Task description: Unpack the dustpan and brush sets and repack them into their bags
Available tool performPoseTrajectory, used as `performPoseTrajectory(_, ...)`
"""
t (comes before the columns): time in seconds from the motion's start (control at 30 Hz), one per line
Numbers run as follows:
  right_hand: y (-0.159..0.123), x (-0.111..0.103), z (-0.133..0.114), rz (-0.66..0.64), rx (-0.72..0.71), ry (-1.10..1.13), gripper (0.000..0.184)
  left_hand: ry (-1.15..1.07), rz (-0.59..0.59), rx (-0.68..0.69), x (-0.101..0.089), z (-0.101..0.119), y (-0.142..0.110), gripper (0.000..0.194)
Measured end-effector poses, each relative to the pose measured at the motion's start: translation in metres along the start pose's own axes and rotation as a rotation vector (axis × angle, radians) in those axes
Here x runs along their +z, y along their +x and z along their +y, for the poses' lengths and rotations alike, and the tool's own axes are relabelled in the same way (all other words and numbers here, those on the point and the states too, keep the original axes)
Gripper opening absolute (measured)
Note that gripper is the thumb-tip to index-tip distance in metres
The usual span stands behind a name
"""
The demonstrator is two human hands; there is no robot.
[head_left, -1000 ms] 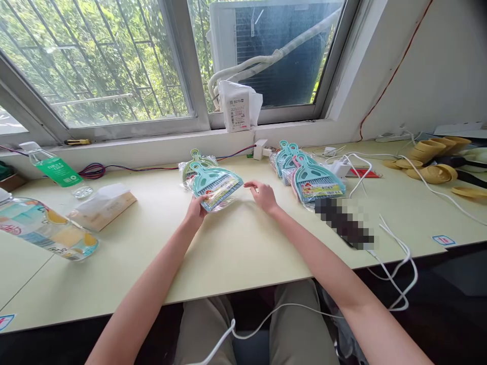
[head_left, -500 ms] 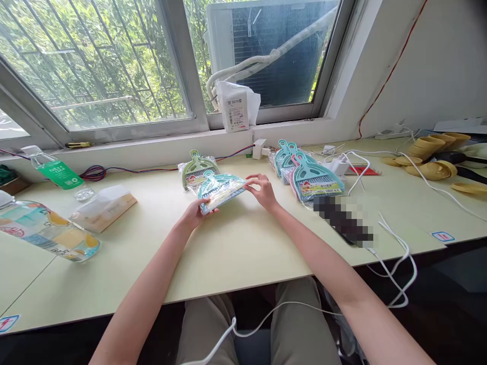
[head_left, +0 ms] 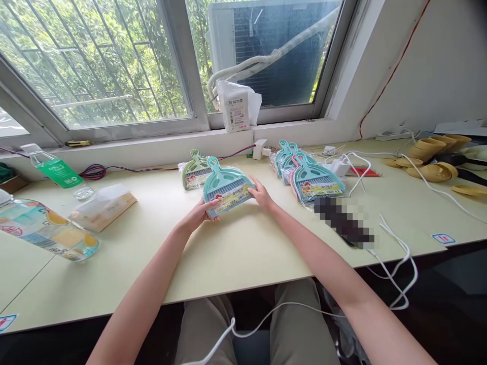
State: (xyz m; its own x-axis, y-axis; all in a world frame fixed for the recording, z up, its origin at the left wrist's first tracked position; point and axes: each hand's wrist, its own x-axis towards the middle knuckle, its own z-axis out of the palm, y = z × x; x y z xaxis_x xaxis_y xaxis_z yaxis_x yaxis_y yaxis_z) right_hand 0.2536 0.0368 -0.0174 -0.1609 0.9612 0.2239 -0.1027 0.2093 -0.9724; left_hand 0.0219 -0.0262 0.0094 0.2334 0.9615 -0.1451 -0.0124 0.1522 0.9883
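Clock directions are read from the middle of the held set, with twelve toward the window. A blue dustpan-and-brush set (head_left: 228, 188) in clear wrapping is held in both hands above the near part of the bench (head_left: 236, 248); whether its lower edge touches the surface cannot be told. The set is tilted, its looped handle pointed to eleven, and its bristles and printed yellow label are turned toward the wearer. The grip of the left hand (head_left: 201, 210) is narrow, holding the lower corner at eight, with the thumb laid over the front. The grip of the right hand (head_left: 261, 194) is also narrow, holding the edge at three, with the thumb in front and the other fingers partly hidden.

At ten, just behind the held set, a green dustpan set (head_left: 196, 165) is seen lying in its wrapping. At three, well apart, a pile of wrapped sets (head_left: 317, 185) is laid, blue for the most part, with a pink edge showing. A dark, pixelated object (head_left: 344, 225) is placed near four, beside the pile. At nine, a tissue pack (head_left: 110, 213) is set, and a white box (head_left: 238, 112) is stood on the sill at twelve.
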Motion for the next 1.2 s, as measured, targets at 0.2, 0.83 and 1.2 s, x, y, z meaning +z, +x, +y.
performPoseTrajectory(0.2,0.004,-0.005,-0.001,0.093,0.052,0.125,0.042,-0.052,-0.134,0.149,0.003,0.000,0.003,0.070)
performPoseTrajectory(0.83,0.002,0.003,0.016,0.073,0.008,-0.155,0.025,0.624,0.657,0.198,-0.039,-0.019,0.030,0.031)
performPoseTrajectory(1.2,0.008,-0.001,0.019,0.037,-0.068,-0.380,0.026,1.201,0.944,0.045,-0.086,-0.015,0.067,0.042)
